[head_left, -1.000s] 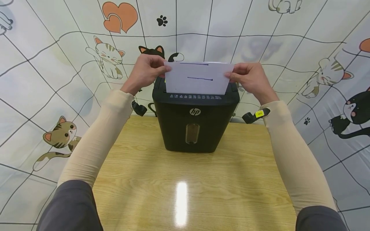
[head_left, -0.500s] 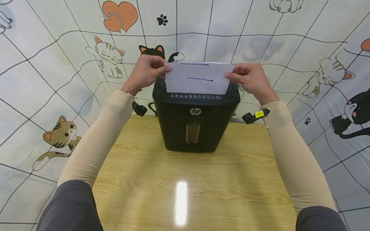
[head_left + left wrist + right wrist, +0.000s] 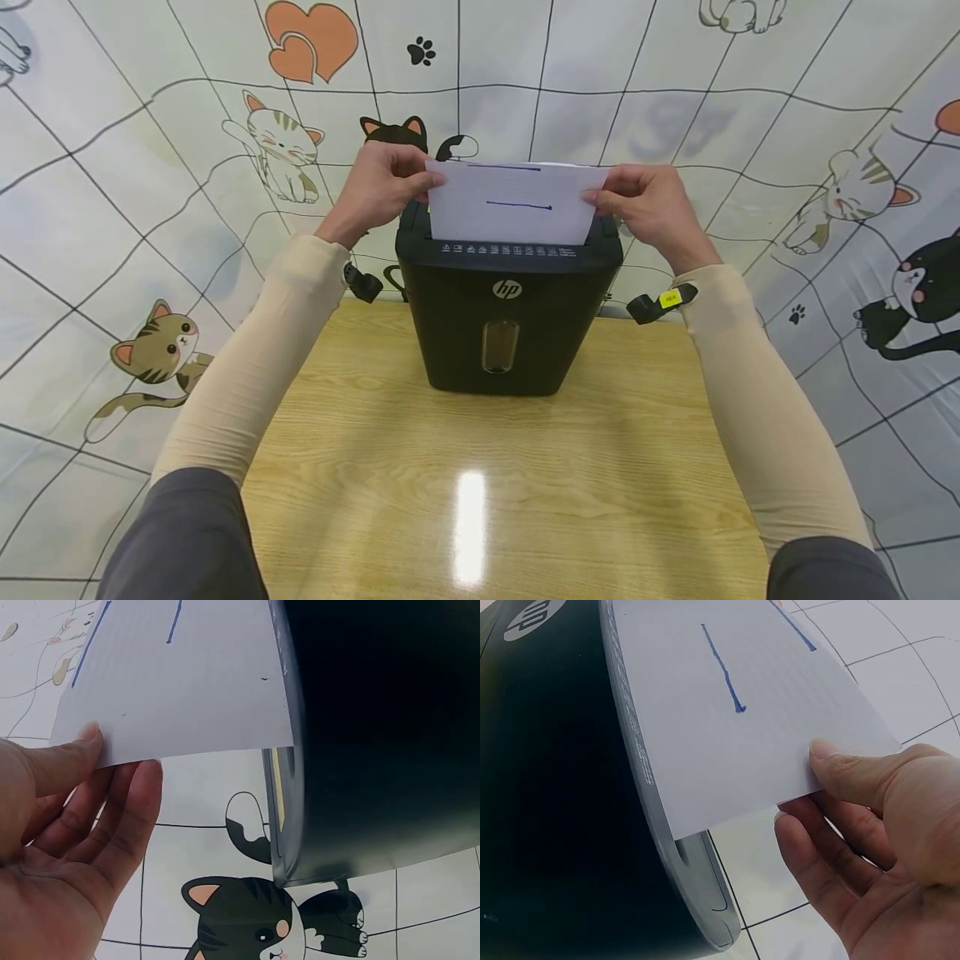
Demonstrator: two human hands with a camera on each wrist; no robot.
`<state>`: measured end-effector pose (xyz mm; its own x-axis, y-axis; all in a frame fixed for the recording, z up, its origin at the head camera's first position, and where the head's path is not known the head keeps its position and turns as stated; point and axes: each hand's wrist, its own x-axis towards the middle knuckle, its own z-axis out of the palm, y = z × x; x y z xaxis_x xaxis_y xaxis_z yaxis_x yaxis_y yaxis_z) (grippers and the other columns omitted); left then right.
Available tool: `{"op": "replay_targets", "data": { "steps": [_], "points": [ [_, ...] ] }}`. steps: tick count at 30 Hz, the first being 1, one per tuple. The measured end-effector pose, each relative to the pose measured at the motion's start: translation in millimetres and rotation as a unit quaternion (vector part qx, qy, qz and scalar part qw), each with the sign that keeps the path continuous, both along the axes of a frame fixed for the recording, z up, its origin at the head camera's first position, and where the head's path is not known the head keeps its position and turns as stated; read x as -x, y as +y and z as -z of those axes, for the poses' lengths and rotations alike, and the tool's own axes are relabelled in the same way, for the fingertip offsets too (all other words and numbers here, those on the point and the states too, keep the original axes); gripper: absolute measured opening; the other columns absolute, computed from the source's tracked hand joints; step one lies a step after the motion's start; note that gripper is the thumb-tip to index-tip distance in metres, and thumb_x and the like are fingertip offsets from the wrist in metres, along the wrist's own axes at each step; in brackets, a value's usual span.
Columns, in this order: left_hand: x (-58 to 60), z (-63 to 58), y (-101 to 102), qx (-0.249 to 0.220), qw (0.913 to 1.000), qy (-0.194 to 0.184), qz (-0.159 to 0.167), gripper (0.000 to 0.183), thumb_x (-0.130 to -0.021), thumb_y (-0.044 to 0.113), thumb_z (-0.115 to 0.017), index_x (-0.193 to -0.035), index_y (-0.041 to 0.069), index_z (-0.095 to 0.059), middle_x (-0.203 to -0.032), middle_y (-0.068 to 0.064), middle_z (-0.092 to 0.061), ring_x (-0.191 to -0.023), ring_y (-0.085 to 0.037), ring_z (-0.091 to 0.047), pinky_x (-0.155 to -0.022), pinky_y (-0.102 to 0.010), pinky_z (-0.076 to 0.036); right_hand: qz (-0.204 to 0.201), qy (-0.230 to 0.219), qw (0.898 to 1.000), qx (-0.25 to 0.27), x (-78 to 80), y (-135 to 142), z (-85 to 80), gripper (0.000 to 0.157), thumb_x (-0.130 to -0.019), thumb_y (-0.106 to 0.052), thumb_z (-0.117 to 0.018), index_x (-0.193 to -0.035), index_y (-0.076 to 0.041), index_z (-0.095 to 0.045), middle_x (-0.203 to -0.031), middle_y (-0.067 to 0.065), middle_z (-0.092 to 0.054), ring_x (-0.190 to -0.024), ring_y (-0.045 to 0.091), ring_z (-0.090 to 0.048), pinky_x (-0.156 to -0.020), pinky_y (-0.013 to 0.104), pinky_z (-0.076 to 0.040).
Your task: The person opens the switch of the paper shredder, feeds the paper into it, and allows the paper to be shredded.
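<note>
A white sheet of paper (image 3: 513, 221) with two blue pen lines stands upright at the top of a black HP paper shredder (image 3: 465, 325). Its lower edge meets the shredder's top, where the slot itself is hidden. My left hand (image 3: 381, 185) pinches the sheet's upper left corner between thumb and fingers. At the opposite corner, my right hand (image 3: 651, 204) pinches it the same way. In the left wrist view the thumb lies on the face of the paper (image 3: 195, 690), with the fingers behind. The right wrist view has the right thumb on the paper (image 3: 705, 750) likewise.
The shredder stands on a wooden table (image 3: 360, 467) near its back edge. A cloth with cat drawings (image 3: 285, 150) hangs close behind and at both sides. A black cord (image 3: 393, 279) shows at the shredder's left.
</note>
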<state>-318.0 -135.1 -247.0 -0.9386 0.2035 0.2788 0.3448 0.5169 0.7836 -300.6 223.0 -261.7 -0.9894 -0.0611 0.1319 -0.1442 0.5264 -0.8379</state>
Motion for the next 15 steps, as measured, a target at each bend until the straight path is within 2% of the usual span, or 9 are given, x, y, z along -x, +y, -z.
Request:
{"op": "replay_targets", "data": {
  "steps": [5, 12, 15],
  "points": [
    [2.3, 0.9, 0.0, 0.004, 1.0000, 0.002, -0.008, 0.019, -0.095, 0.025, -0.075, -0.106, 0.010, -0.077, -0.097, -0.004, -0.076, -0.085, -0.020, -0.072, -0.088, -0.034, -0.057, -0.008, 0.006, 1.000, -0.020, 2.1, -1.5, 3.7, 0.035, -0.086, -0.039, -0.083, -0.111, -0.015, -0.078, -0.096, -0.013, -0.076, -0.098, 0.018, -0.070, -0.088, 0.024, -0.050],
    [3.1, 7.1, -0.2, 0.026, 0.9994, -0.021, -0.006, 0.022, -0.094, 0.027, -0.076, -0.106, 0.008, -0.077, -0.089, -0.003, -0.073, -0.091, -0.030, -0.071, -0.081, -0.026, -0.052, -0.004, -0.004, 0.998, -0.064, 3.5, -0.5, 10.4, 0.037, -0.087, -0.044, -0.081, -0.110, -0.016, -0.077, -0.099, -0.009, -0.076, -0.098, 0.015, -0.062, -0.086, 0.027, -0.047],
    [3.0, 9.9, -0.9, 0.032, 0.9991, -0.027, -0.005, 0.022, -0.094, 0.028, -0.077, -0.106, 0.009, -0.077, -0.085, -0.001, -0.073, -0.090, -0.028, -0.071, -0.079, -0.026, -0.050, -0.005, -0.007, 0.997, -0.071, 3.6, -0.5, 13.3, 0.036, -0.088, -0.043, -0.081, -0.110, -0.015, -0.077, -0.098, -0.008, -0.076, -0.098, 0.016, -0.062, -0.085, 0.027, -0.046]
  ]
}}
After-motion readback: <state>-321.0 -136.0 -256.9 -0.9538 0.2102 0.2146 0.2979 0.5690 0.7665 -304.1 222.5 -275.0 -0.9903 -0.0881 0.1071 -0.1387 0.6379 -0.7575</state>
